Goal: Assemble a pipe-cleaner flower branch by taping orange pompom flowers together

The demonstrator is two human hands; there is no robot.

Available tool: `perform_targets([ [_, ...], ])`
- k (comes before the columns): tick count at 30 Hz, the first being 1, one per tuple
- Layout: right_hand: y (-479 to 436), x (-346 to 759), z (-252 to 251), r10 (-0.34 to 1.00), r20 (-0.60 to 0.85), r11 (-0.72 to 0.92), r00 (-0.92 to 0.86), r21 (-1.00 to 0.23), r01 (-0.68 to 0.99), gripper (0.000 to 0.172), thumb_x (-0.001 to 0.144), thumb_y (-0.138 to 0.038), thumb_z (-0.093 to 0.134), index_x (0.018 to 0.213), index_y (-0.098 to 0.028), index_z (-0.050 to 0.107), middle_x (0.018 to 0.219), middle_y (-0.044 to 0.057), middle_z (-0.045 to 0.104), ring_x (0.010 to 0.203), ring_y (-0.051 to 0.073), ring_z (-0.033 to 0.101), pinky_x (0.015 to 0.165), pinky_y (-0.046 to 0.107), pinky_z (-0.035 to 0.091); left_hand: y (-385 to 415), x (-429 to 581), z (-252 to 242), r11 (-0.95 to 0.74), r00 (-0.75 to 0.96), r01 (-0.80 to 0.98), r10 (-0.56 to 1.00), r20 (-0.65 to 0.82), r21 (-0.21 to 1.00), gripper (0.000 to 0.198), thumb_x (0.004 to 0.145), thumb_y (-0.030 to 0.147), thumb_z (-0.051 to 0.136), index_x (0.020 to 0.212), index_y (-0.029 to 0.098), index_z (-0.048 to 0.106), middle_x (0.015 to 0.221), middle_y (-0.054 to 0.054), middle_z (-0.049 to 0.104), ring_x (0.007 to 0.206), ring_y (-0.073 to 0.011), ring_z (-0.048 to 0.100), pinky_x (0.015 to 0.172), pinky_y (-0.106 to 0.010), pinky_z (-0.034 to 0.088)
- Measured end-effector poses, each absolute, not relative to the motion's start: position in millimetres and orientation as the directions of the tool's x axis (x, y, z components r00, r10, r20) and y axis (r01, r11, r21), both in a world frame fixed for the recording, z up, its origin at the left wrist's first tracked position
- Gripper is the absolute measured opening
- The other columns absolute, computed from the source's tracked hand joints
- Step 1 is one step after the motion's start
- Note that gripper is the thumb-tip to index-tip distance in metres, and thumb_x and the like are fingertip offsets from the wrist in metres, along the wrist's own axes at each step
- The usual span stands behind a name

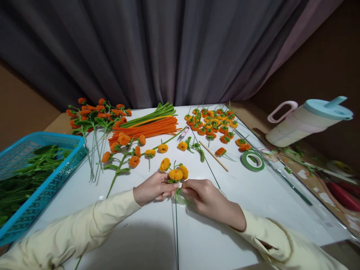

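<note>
My left hand point(157, 187) pinches the stem just under a cluster of yellow fuzzy-wire flowers point(176, 174). Close beside it, my right hand point(206, 198) is closed, thumb against forefinger, by the same stem. A pale green strip point(182, 199), which looks like floral tape, hangs below the fingers and runs to the right hand. Just beyond lie loose yellow flower heads point(162, 148), and to the left rests an orange flower spray point(123, 153) on a green stem. Part of the stem is hidden by my fingers.
A blue basket point(81, 144) of green leaves stands left. Behind lie orange fuzzy wires point(149, 127), finished orange flowers point(102, 112) and snips point(184, 133). Rightward are many flower heads point(213, 122), a wooden stick point(213, 155), a green tape roll point(244, 161) and a tumbler point(292, 125).
</note>
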State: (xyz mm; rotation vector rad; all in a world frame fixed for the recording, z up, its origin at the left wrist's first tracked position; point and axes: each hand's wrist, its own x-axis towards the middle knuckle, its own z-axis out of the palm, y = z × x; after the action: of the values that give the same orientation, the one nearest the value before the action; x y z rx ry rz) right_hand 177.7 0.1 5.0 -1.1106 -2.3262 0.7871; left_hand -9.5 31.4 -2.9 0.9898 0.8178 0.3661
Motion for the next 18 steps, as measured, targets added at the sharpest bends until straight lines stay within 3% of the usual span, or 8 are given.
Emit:
perform_targets([
  [5, 0, 175, 4, 0.819, 0.14, 0.487, -0.557, -0.683, 0.544, 0.018, 0.075, -0.003, 0.04, 0.066, -0.017, 0.047, 0.054, -0.003, 0.044, 0.045, 0.009, 0.036, 0.045, 0.018, 0.028, 29, -8, -7, 0.453, 0.638, 0.067, 0.666, -0.387, 0.889, 0.034, 0.073, 0.044, 0.062, 0.07, 0.015, 0.045, 0.039, 0.011, 0.038, 0.029, -0.0012, 0.025, 0.031, -0.016, 0.016],
  [11, -2, 177, 0, 0.784, 0.175, 0.56, -0.596, -0.613, 0.557, 0.016, 0.08, -0.008, 0.039, 0.073, -0.017, 0.05, 0.061, 0.001, 0.055, 0.05, 0.012, 0.045, 0.05, 0.022, 0.032, 28, -11, -15, 0.385, 0.656, 0.089, 0.671, -0.345, 0.919, 0.03, 0.081, 0.043, 0.054, 0.073, 0.015, 0.046, 0.041, 0.01, 0.042, 0.028, -0.0012, 0.025, 0.03, -0.016, 0.018],
  [18, -4, 177, 0, 0.725, 0.233, 0.653, -0.649, -0.531, 0.54, 0.014, 0.082, -0.009, 0.039, 0.08, -0.016, 0.051, 0.068, 0.005, 0.059, 0.057, 0.015, 0.051, 0.053, 0.024, 0.034, 35, -13, -3, 0.42, 0.706, 0.184, 0.572, -0.417, 0.888, 0.033, 0.078, 0.044, 0.057, 0.067, 0.014, 0.047, 0.039, 0.011, 0.037, 0.027, -0.001, 0.023, 0.028, -0.016, 0.016],
])
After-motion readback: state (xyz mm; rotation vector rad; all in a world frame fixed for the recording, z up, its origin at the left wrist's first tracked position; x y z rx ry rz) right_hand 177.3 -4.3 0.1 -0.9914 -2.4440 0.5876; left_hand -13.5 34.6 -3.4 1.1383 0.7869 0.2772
